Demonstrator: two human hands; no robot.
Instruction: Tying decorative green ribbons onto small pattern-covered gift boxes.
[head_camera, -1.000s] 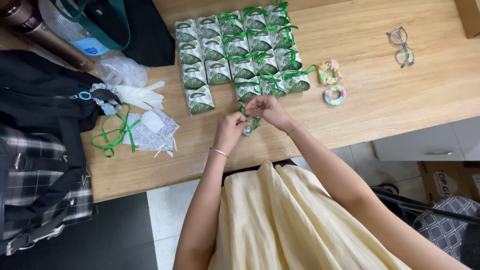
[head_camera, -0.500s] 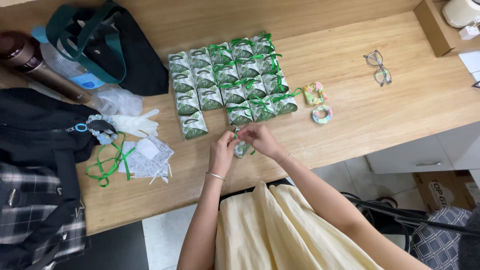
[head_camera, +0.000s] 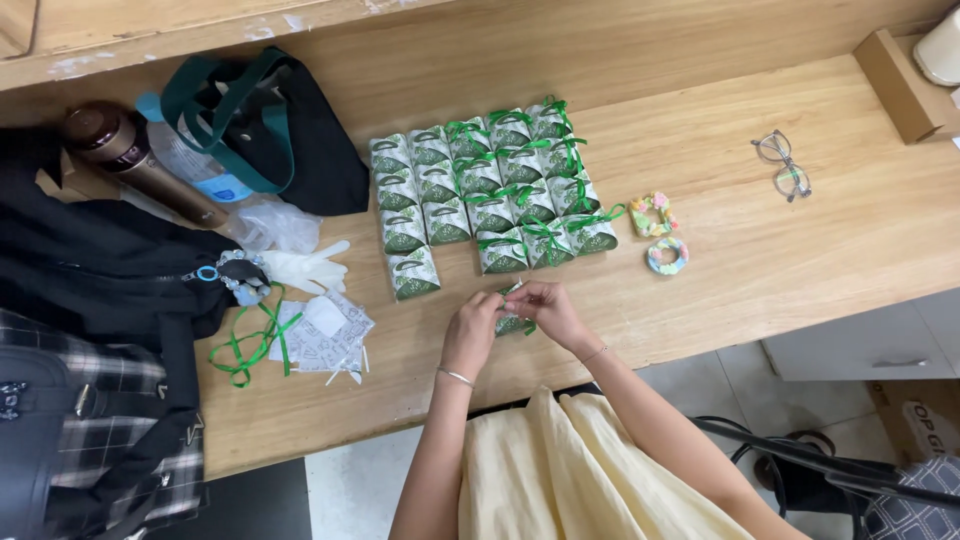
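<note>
both hands work at one small green packet (head_camera: 512, 322) at the near edge of the wooden surface (head_camera: 800, 270). the left hand (head_camera: 470, 332) and right hand (head_camera: 545, 310) each have their grip closed on it, just below rows of green packets (head_camera: 480, 190) tied with green ribbon. eyeglasses (head_camera: 782, 165) lie well apart.

Wooden table (head_camera: 760, 270): green boxes (head_camera: 480, 195) in rows at centre, glasses (head_camera: 783, 166) far right, bag (head_camera: 270, 130) far left, ribbon (head_camera: 250, 345) near left.
</note>
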